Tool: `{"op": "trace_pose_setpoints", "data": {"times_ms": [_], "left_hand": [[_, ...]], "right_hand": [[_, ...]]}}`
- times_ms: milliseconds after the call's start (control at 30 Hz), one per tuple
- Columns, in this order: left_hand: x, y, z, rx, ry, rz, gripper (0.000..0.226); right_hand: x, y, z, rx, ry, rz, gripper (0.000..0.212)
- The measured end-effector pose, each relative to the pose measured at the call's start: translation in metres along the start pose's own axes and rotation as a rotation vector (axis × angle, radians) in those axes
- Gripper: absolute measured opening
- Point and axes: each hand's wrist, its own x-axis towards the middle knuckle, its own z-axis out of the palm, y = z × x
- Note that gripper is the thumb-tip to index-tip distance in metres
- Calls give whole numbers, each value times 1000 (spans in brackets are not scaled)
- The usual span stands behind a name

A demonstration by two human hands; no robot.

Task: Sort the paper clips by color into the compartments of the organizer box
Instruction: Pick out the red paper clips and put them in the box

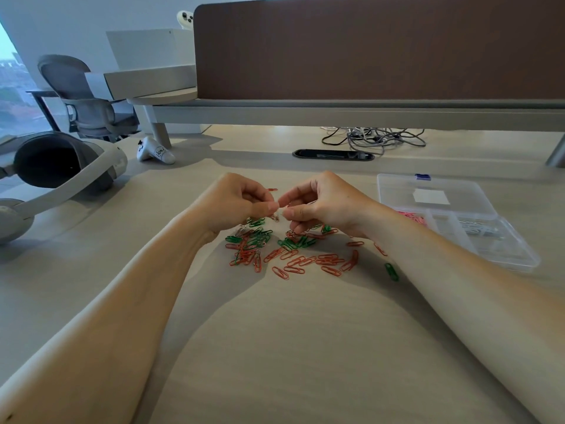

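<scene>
The left hand (pixel 235 203) and right hand (pixel 324 203) are pinching one tiny clip (pixel 280 207) together above the unsorted orange and green clips (pixel 284 249), while pink clips (pixel 411 216) and silver clips (pixel 480 231) are sitting in the organizer box (pixel 507 250).

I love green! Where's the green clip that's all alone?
Head view, right side: the lone green clip lies on the desk between the pile and the organizer box.

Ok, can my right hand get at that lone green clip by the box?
Probably yes: the green clip lies uncovered on the desk beside that forearm, though the right hand is pinching a small clip.
</scene>
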Motion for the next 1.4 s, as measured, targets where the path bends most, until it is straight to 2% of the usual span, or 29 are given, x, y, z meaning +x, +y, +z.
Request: {"op": "trace_pose_setpoints", "data": {"times_ms": [233, 533, 600, 667, 767, 867, 1133, 1300, 1400], "left_hand": [[2, -1, 7, -232, 51, -11, 3], [4, -2, 4, -288, 83, 20, 10], [5, -8, -7, -194, 226, 5, 11], [9, -23, -15, 25, 345, 1, 5], [14, -39, -8, 354, 219, -24, 11], [21, -41, -2, 479, 154, -23, 14], [24, -35, -5, 442, 54, -91, 9], [21, -37, -14, 353, 125, -125, 12], [17, -37, -24, 280, 162, -202, 12]], "right_hand": [[4, 3, 3, 127, 127, -19, 3], [3, 1, 5, 313, 84, 26, 7], [4, 1, 2, 309, 115, 20, 7], [5, 2, 0, 291, 148, 14, 7], [6, 5, -2, 260, 165, 8, 6], [7, 8, 0, 230, 170, 2, 5], [8, 11, -1, 189, 186, 3, 5], [8, 11, -2, 177, 184, 3, 6], [8, 11, -3, 177, 187, 5, 7]]}}
